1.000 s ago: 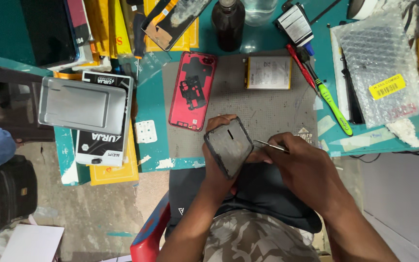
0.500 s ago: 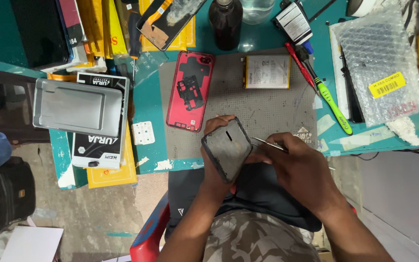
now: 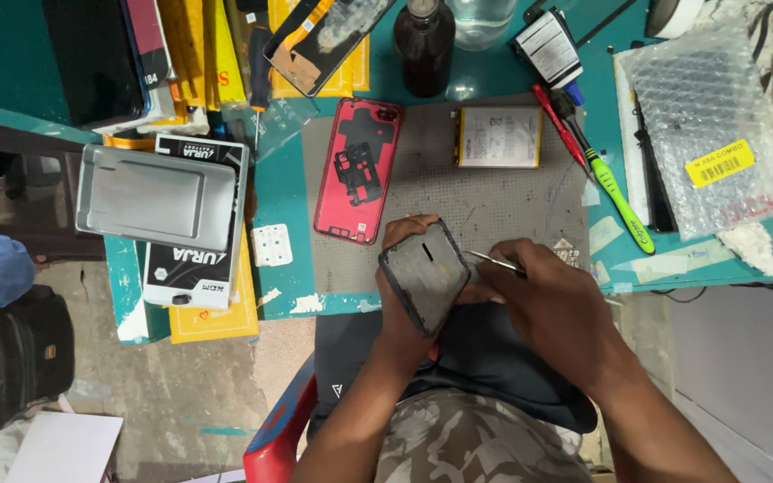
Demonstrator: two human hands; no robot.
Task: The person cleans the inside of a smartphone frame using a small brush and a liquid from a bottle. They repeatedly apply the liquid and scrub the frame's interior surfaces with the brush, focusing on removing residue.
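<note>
The grey phone panel [image 3: 425, 275] sits tilted in the left hand [image 3: 404, 295], just over the near edge of the desk [image 3: 284, 192] and above the person's lap. The left hand is closed round it, fingers curled over its upper left edge and the thumb side hidden beneath. It looks thin, stiff and light, and probably brittle if bent, so the long edges seem the safest place to grip, away from the flat face. The right hand [image 3: 547, 300] is pinched shut on slim metal tweezers [image 3: 492, 261], whose tips touch the panel's right edge.

Beyond the hands lies a grey work mat [image 3: 458, 201] carrying a red phone back [image 3: 357, 170] with its inner side up and a flat battery [image 3: 498, 137]. Right of the mat rest a green-handled screwdriver [image 3: 615, 192] and a red tool [image 3: 558, 125]. A dark bottle [image 3: 423, 45] stands behind the mat, and a grey metal tray [image 3: 156, 197] lies well to the left on boxes.
</note>
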